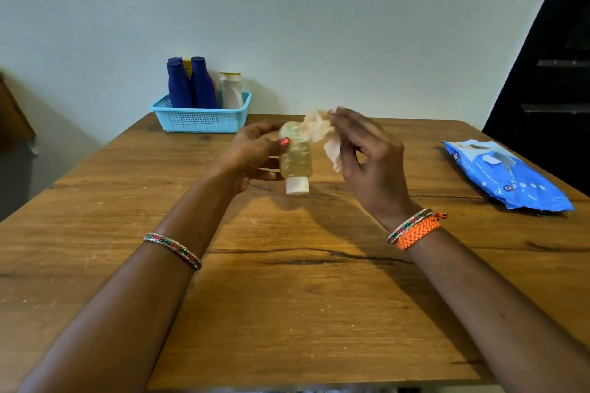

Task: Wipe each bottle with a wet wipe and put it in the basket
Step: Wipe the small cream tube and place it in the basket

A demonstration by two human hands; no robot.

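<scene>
Head view: my left hand point(255, 150) grips the clear bottle point(295, 153) above mid-table, cap toward me, thumb curled across its body. My right hand point(367, 153) pinches the crumpled wet wipe point(319, 131) against the bottle's far end. I judge I should turn the bottle under the wipe, cover the cap too, then carry it to the blue basket point(201, 121), far left.

Wooden tabletop point(287, 297) against a pale wall point(287, 9)

Cracked, scuffed grain; dark panel point(549, 73) at right; brown furniture edge point(12, 118) at left, casting soft shadow.
</scene>
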